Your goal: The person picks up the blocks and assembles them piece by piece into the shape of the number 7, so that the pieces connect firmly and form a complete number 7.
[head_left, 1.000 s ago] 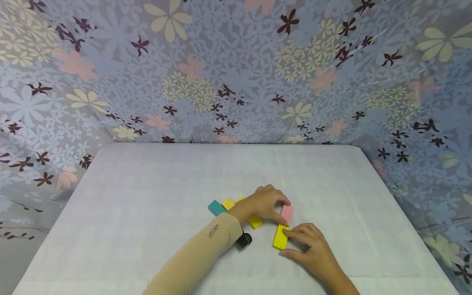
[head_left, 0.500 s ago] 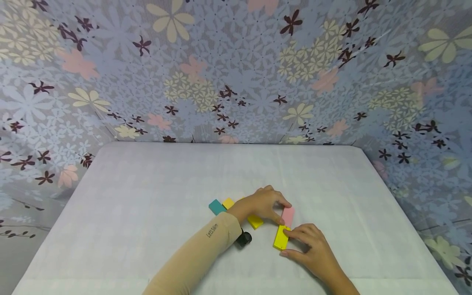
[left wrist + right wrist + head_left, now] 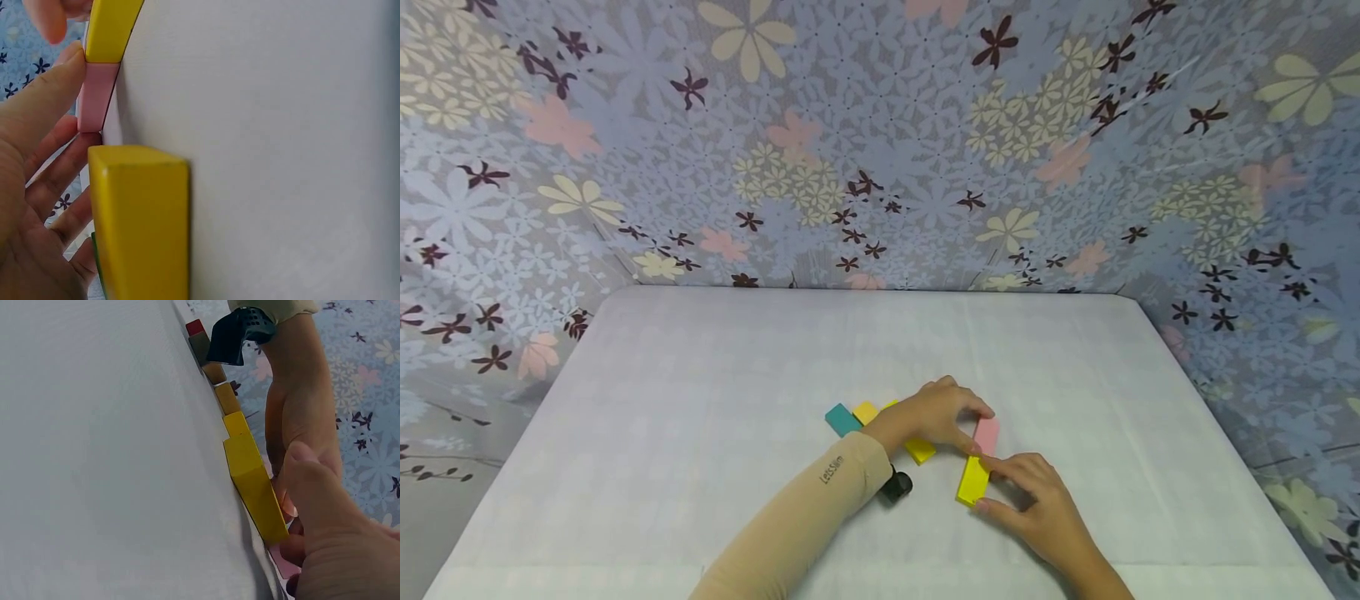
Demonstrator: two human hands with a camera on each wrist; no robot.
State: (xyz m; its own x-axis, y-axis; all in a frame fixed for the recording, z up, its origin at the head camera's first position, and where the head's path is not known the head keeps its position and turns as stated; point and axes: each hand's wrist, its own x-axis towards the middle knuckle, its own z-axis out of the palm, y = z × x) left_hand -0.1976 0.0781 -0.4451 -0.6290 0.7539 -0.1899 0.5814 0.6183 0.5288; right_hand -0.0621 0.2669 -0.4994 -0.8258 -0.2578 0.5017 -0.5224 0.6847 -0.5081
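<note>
yellow block [image 3: 973, 482] touching pink block [image 3: 988, 435], right hand [image 3: 1039, 498] pinching the yellow, left hand [image 3: 937, 414] pinching the pink

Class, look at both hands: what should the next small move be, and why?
Probably ease the right hand off the yellow block it pinches while the left hand steadies the pink block: the left wrist view shows the two blocks meeting end to end, so the yellow one seems well placed.

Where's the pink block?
In the head view, right of centre: the left hand holds the pink block against the far end of a yellow block.
</note>
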